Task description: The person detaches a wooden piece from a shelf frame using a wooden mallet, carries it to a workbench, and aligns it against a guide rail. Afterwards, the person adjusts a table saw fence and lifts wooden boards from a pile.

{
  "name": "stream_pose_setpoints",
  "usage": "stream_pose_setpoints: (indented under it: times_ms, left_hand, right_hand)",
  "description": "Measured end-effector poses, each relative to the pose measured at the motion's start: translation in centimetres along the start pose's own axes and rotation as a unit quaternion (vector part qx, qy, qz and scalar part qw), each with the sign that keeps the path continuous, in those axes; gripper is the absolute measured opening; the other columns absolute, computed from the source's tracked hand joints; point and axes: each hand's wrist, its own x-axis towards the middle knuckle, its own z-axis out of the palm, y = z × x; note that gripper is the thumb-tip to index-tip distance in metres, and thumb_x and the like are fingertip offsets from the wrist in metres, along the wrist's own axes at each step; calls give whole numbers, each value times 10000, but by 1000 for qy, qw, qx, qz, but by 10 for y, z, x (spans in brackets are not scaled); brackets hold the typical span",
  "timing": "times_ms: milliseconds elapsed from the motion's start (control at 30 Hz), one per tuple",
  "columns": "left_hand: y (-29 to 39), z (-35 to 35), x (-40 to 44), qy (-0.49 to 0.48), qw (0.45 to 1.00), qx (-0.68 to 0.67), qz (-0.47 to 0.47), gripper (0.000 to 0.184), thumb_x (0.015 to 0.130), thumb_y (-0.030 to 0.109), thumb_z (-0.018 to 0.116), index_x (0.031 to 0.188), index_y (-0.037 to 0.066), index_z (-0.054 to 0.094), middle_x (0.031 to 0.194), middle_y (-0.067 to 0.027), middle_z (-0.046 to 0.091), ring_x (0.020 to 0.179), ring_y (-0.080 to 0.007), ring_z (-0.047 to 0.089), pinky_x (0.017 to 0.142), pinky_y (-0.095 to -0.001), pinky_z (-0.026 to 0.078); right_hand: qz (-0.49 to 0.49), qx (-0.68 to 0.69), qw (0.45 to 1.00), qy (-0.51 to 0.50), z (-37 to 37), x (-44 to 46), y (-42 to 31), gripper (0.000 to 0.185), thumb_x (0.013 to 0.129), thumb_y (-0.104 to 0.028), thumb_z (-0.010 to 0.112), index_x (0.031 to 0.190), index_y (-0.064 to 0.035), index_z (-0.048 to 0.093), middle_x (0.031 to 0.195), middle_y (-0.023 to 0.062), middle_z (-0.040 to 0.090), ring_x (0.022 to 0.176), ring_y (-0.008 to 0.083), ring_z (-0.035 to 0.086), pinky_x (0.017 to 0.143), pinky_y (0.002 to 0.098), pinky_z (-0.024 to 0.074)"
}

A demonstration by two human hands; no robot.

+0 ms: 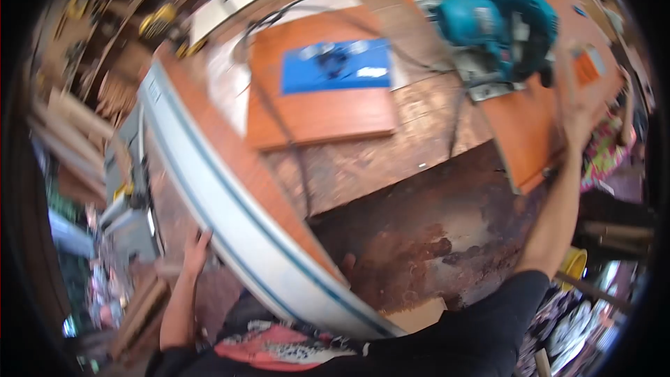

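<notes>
Working both sides at once, you've got your left hand (195, 251) at 8 o'clock, fingertips against the white guide rail (213, 199), partly curled; whether it's truly gripping, I can't tell. That teal-striped rail sweeps from 10 o'clock towards 5, over a long orange-brown board (223, 146). Out between 2 and 3, your right hand (576, 122) is at the saw-bearing board (520, 132), fingers blurred, so its opening and hold can't be called. The teal circular saw (481, 21) sits there at 1 o'clock, above the desk (433, 115). Looks like a positioning step; the next move calls for steady control of rail and board, power cord (303, 167) kept clear. Now the writing: white lettering on the blue printed packet (300, 77) at 12 is smeared, the orange-and-white sticker (586, 66) at 2 unreadable too. No brand comes through.
</notes>
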Motion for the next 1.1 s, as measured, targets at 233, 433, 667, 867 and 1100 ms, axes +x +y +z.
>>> stream_pose_setpoints:
  times_ms: [233,433,667,867,1100]
  left_hand:
    - [-2,6,4,-6,996,-81,44,580,1003,149,612,1537,17,430,1309,-154,638,1163,-249,613,1000,-377,495]
    - [52,7,-10,187,927,208,250,595,879,141,720,1428,9,531,1365,-244,545,1285,-414,508,1089,-492,413]
    - [122,55,42,-120,781,174,588,435,829,209,775,1233,85,671,1367,-200,540,1318,-443,475,1110,-542,389]
    - [105,55,58,-170,740,106,642,282,811,222,784,1047,99,691,1206,-150,577,1158,-357,536,1006,-488,415]
    - [92,43,76,-234,707,52,665,241,791,150,788,1008,101,698,1124,-104,604,1085,-310,553,922,-444,437]
  right_hand:
    - [305,259,901,167,-215,-95,-85,429,1043,-335,578,1205,62,599,864,148,674,844,312,673,820,432,522]
    - [240,519,820,32,-351,-256,-247,216,1076,-179,535,1192,2,552,926,71,571,724,168,581,688,323,499]
    - [57,511,833,-205,-418,-326,-409,215,970,-164,639,1110,-2,637,969,217,675,877,403,674,782,467,539]
    - [96,465,853,-216,-427,-340,-465,200,950,-138,652,1097,-4,632,968,209,641,889,425,644,785,492,524]
    - [135,488,827,-244,-450,-349,-493,224,927,-170,702,1108,-42,671,1044,175,668,965,412,668,839,462,540]
